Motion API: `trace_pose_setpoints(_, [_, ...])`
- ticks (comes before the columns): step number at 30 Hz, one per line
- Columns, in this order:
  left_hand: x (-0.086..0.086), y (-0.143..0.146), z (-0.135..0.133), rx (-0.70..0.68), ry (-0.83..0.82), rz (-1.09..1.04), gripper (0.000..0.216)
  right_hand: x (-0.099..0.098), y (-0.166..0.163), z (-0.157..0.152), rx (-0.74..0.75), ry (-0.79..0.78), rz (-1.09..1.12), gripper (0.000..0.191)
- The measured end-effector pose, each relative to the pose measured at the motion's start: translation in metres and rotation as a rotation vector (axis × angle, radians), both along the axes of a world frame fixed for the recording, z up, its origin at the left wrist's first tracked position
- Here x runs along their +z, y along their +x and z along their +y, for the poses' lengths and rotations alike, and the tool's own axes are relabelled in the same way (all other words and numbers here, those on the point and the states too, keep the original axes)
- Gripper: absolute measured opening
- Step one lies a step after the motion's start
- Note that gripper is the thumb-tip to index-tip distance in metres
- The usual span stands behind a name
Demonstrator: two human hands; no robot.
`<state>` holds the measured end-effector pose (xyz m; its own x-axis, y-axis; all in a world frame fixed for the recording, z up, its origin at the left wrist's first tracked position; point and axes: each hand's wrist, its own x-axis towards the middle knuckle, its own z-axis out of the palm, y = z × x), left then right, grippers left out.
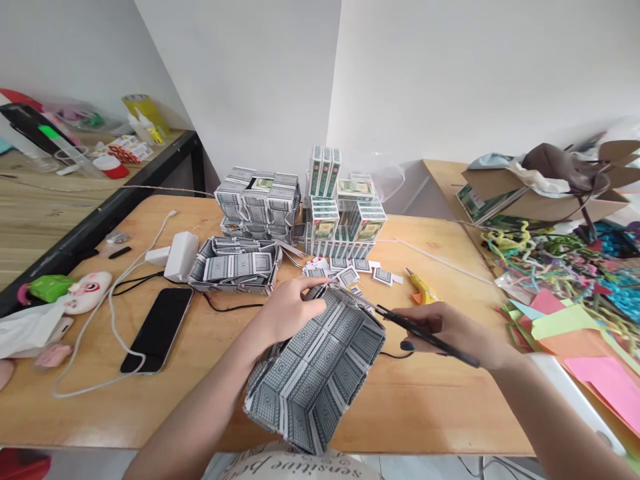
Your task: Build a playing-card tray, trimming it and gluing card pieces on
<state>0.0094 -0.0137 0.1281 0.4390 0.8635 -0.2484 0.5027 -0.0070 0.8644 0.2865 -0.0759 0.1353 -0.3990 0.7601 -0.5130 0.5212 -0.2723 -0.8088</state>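
Observation:
An open box (320, 360) made of grey-backed playing cards is tilted over the front of the table, its hollow inside facing up. My left hand (295, 307) grips its far left rim, thumb and index finger closed on the edge. In my right hand (445, 330) is a long, slim black tool (430, 337); its narrow tip points at the box's far right rim. Whether the tip touches the cards, I cannot tell. Just beyond the box lie loose playing cards (346, 275). A yellow glue gun (424, 288) lies past my right hand.
Behind stand a card-built box (257, 200), a tray of cards (235, 267) and stacked card packs (340, 213). A phone (159, 327), white cable (113, 320) and charger (181, 255) lie left. Coloured paper (575, 327) and pipe cleaners (530, 257) crowd the right.

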Motion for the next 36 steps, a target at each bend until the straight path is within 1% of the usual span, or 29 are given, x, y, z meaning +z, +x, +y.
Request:
trace_pose_setpoints(4, [0.0, 0.0, 0.001, 0.02, -0.034, 0.007, 0.051, -0.007, -0.006, -0.011, -0.043, 0.436, -0.316, 0.052])
trace_pose_setpoints(7, [-0.001, -0.001, 0.001, 0.021, -0.034, 0.004, 0.051, -0.012, -0.007, -0.018, -0.042, 0.745, -0.487, 0.057])
trace_pose_setpoints(9, [-0.003, -0.001, 0.002, 0.014, -0.032, 0.001, 0.051, -0.014, -0.007, -0.021, -0.009, 0.895, -0.562, 0.058])
trace_pose_setpoints(11, [-0.005, -0.002, 0.002, 0.01, -0.034, 0.0, 0.051, -0.013, -0.007, -0.022, 0.025, 0.986, -0.623, 0.056])
trace_pose_setpoints(16, [-0.008, -0.003, 0.003, 0.008, -0.035, -0.019, 0.051, -0.009, -0.01, -0.023, 0.069, 1.125, -0.712, 0.048])
trace_pose_setpoints(20, [-0.006, -0.003, 0.002, -0.004, -0.031, -0.017, 0.051, -0.005, -0.011, -0.024, 0.082, 1.254, -0.755, 0.042])
trace_pose_setpoints(22, [-0.006, -0.003, 0.002, -0.006, -0.031, -0.017, 0.05, -0.003, -0.011, -0.025, 0.083, 1.293, -0.771, 0.04])
trace_pose_setpoints(29, [-0.004, -0.001, 0.003, -0.005, -0.022, -0.023, 0.047, -0.007, -0.006, -0.026, 0.066, 1.225, -0.697, 0.039])
trace_pose_setpoints(32, [-0.004, -0.002, 0.003, 0.006, -0.017, -0.023, 0.048, -0.009, -0.007, -0.025, 0.094, 1.278, -0.721, 0.037])
trace_pose_setpoints(36, [-0.005, -0.002, 0.003, -0.001, -0.011, -0.021, 0.048, -0.009, -0.013, -0.025, 0.155, 1.354, -0.83, 0.035])
